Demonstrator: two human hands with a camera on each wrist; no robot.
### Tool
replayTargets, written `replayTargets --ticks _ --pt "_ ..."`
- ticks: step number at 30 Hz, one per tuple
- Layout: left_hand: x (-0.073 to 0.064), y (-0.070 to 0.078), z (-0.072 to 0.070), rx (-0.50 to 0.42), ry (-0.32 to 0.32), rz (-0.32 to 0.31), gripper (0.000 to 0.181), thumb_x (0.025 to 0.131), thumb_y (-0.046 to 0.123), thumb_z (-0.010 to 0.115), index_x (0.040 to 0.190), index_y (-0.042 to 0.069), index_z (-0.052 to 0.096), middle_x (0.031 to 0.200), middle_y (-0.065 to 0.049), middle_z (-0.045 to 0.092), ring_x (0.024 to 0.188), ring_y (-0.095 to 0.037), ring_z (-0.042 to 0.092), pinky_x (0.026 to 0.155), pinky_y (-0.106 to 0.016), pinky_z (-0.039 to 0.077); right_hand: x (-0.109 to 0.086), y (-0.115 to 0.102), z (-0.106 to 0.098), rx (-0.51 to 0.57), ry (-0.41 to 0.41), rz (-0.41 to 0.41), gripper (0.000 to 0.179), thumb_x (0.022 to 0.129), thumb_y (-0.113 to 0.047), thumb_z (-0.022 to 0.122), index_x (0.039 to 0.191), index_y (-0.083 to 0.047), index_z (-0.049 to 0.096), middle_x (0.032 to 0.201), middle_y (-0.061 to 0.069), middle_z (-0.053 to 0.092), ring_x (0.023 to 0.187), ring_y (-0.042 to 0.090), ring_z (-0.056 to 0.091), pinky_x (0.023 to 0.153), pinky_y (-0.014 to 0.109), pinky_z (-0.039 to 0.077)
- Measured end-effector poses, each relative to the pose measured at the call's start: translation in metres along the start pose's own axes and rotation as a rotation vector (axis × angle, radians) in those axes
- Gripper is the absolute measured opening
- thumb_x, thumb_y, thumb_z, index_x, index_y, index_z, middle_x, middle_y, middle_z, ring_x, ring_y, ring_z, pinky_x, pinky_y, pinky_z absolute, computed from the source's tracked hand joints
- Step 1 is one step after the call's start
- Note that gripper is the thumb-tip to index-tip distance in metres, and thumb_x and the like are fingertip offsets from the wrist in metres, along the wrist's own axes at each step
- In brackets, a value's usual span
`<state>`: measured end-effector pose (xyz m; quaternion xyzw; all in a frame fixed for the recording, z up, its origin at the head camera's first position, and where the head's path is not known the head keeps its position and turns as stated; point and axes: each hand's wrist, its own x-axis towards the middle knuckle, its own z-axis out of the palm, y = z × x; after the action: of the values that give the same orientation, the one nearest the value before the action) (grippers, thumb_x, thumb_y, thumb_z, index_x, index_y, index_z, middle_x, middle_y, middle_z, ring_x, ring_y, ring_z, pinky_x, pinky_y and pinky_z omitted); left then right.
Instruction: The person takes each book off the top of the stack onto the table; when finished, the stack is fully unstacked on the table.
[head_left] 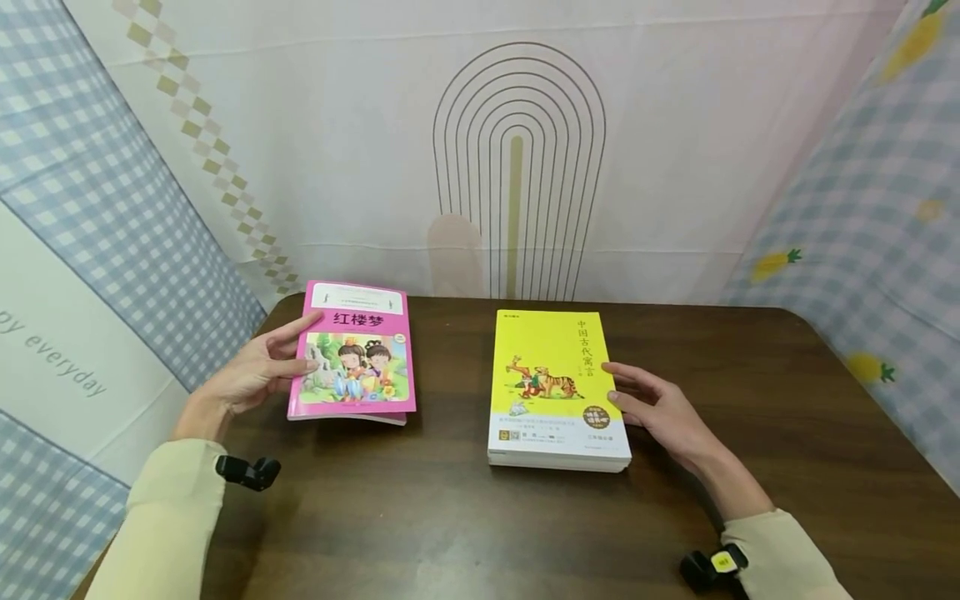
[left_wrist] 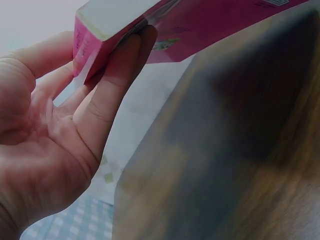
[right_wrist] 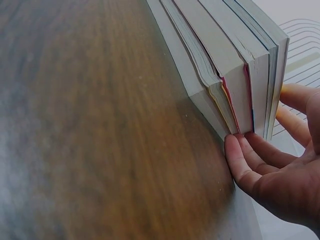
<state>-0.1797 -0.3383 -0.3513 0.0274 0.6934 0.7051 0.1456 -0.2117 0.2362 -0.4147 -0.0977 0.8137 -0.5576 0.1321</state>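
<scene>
In the head view my left hand (head_left: 251,371) holds a pink book (head_left: 356,392) with two cartoon children on its cover. Some of its fingers lie against the underside, as the left wrist view shows, and the book is tilted above the table. My right hand (head_left: 663,412) touches the right side of a stack of books, topped by a yellow and white book (head_left: 551,358) with a tiger picture. Seen from the right wrist, several books (right_wrist: 240,65) are layered in this stack, and the fingertips (right_wrist: 232,145) rest along its side.
A dark brown wooden table (head_left: 442,517) lies under both hands. Behind it hangs a pale cloth (head_left: 360,150) with arch lines, and checked cloths (head_left: 112,150) hang at the sides. Table surface separates the pink book from the stack.
</scene>
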Motion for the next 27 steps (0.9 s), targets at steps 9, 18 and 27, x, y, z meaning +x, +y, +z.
replayTargets --ticks 9,18,27 --pt "0.005 -0.016 -0.026 0.088 -0.041 -0.076 0.087 0.104 -0.002 0.06 0.171 0.021 0.009 0.123 0.01 0.072 0.107 -0.019 0.075 0.088 -0.042 0.065 -0.001 0.002 0.001 0.009 -0.003 -0.008 0.064 0.104 -0.038 0.068 0.161 -0.019 0.046 0.164 0.019 0.042 0.133 0.035 0.056 0.093 0.023 0.059" --pt "0.013 -0.024 -0.038 0.273 -0.047 -0.183 0.088 0.105 0.009 0.063 0.171 0.021 0.007 0.159 -0.026 0.043 0.111 -0.019 0.072 0.094 -0.044 0.064 -0.001 -0.001 0.0 -0.002 0.006 -0.001 0.064 0.104 -0.037 0.068 0.161 -0.017 0.045 0.164 0.02 0.041 0.133 0.036 0.055 0.093 0.023 0.059" --pt "0.018 -0.026 -0.044 0.35 -0.007 -0.261 0.089 0.102 0.008 0.068 0.171 0.02 0.013 0.157 -0.027 0.048 0.106 -0.019 0.071 0.093 -0.042 0.064 -0.001 -0.001 0.001 -0.013 0.001 0.006 0.066 0.104 -0.039 0.068 0.162 -0.018 0.044 0.164 0.02 0.041 0.133 0.035 0.054 0.093 0.022 0.059"
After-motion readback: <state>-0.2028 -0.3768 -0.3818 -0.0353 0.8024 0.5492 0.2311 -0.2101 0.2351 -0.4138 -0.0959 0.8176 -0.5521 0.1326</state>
